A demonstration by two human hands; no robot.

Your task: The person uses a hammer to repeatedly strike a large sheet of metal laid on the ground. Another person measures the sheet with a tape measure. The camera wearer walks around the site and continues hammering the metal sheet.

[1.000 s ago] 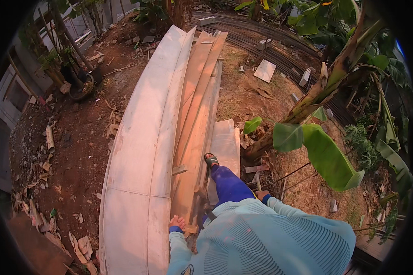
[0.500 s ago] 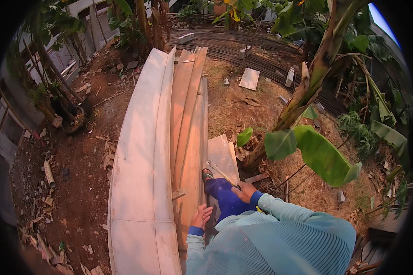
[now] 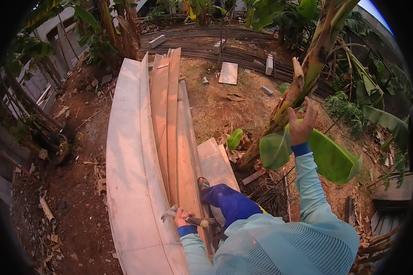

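My left hand (image 3: 182, 217) is closed around a hammer (image 3: 199, 221), its metal head pointing left over a long pale board (image 3: 132, 165). Beside that board lies a stack of reddish timber planks (image 3: 188, 151). My right hand (image 3: 302, 123) is raised with fingers apart and slightly curved, in front of a large banana leaf (image 3: 330, 160) and close to the leaning banana trunk (image 3: 289, 107); I cannot tell whether it touches the plant. My sandalled foot (image 3: 203, 182) is by the planks, at a square panel (image 3: 213, 156).
Dirt ground (image 3: 71, 197) surrounds the boards, with plants in an old round planter (image 3: 59, 155) at the left. Long rebar (image 3: 202, 39), several pale blocks (image 3: 269, 64) and a small panel (image 3: 228, 73) lie at the back. A wall (image 3: 7, 123) stands beyond the left-hand plants.
The hammer has passed from my right hand into my left. My right hand has risen up and rightward toward the banana plant, its fingers now apart.
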